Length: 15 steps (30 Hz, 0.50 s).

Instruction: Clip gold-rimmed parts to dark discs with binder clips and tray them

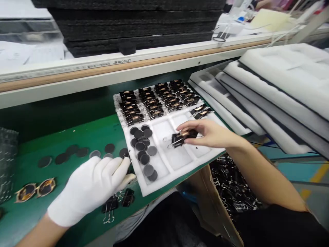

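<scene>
My right hand (pixel 203 133), bare, is closed around a copper-coloured piece clamped in black binder clips (pixel 178 139), above a middle compartment of the white foam tray (pixel 142 187). My left hand (pixel 95 185), in a white glove, is by the tray's left edge with thumb and fingers together; what they pinch, if anything, is hidden. Beneath that hand lie loose binder clips (pixel 110 206). Dark round discs (pixel 145 158) fill the tray's left compartment. Several rows of clipped pieces (pixel 155 103) stand across the tray's back. Two more clipped pieces (pixel 202 111) sit at its right side.
Several dark discs (pixel 61 158) and two gold-rimmed round pieces (pixel 46 187) lie on the green table (pixel 97 127) at left. White foam trays (pixel 277 99) are piled at right. A box of binder clips (pixel 233 185) is below the table edge. Black foam sheets (pixel 138 27) rise behind.
</scene>
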Tool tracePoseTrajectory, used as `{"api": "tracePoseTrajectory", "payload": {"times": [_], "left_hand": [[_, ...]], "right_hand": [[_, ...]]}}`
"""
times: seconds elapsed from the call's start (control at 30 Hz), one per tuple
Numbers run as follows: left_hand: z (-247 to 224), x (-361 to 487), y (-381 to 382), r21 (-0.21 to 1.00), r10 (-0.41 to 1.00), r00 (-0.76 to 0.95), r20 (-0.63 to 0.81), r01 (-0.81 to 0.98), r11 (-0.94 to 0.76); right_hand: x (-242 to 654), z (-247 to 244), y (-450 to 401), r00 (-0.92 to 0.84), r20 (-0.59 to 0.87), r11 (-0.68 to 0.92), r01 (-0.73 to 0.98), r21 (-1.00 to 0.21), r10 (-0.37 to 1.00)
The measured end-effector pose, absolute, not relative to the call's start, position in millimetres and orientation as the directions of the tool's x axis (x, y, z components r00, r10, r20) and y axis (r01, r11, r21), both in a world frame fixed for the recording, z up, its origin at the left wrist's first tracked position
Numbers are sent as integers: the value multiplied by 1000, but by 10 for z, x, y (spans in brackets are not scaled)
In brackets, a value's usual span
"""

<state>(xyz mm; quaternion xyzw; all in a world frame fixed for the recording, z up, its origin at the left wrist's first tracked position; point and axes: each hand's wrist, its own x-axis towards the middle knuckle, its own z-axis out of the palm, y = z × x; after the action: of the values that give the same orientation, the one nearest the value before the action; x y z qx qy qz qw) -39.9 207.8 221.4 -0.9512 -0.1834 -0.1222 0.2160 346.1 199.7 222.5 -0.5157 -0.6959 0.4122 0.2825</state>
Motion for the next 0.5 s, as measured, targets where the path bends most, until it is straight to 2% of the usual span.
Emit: {"api": "tracePoseTrajectory", "payload": {"times": [0.13,0.3,0.5], "left_hand": [[2171,-367,2146,-303,369,888,275,445,-843],[2127,-322,2179,-362,321,916,239,391,-846],[2111,-390,2190,-320,333,914,234,395,-861]], "right_hand": [[4395,2229,1964,-109,69,126,708,-695,992],[5107,1935,2145,-104,88,135,839,-528,991],[5223,1576,2223,-50,156,105,926,-363,986]]}}
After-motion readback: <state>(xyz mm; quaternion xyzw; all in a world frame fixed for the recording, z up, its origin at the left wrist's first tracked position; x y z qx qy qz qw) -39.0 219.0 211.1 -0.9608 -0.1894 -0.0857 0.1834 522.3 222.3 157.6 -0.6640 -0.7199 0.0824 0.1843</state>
